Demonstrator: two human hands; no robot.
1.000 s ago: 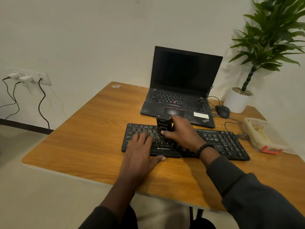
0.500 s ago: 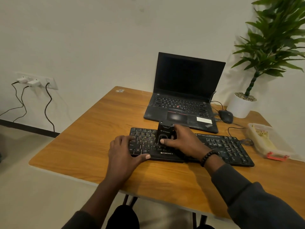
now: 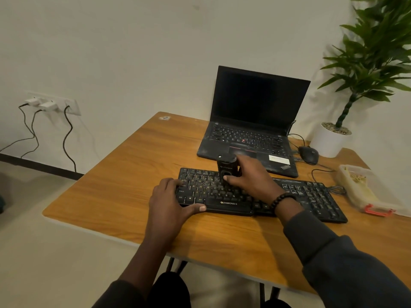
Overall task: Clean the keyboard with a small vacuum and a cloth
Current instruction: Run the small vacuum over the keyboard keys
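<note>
A black keyboard point(image 3: 311, 196) lies across the wooden table point(image 3: 124, 174), in front of the laptop. My right hand point(image 3: 253, 181) grips a small black cylindrical vacuum point(image 3: 226, 166), which stands upright on the keys in the keyboard's left half. My left hand point(image 3: 169, 203) rests on the keyboard's left end, fingers spread flat over the keys and thumb along its front edge. No cloth is in view.
An open black laptop point(image 3: 249, 130) sits behind the keyboard. A black mouse point(image 3: 309, 154) and a white potted plant point(image 3: 331, 138) stand at the back right. A clear plastic box point(image 3: 364, 190) with a red clasp lies at the right. Cables hang from a wall socket point(image 3: 53, 103).
My left hand has slid from the keyboard's middle to its left end. The vacuum in my right hand has shifted slightly toward the keyboard's far edge. The view has drifted left.
</note>
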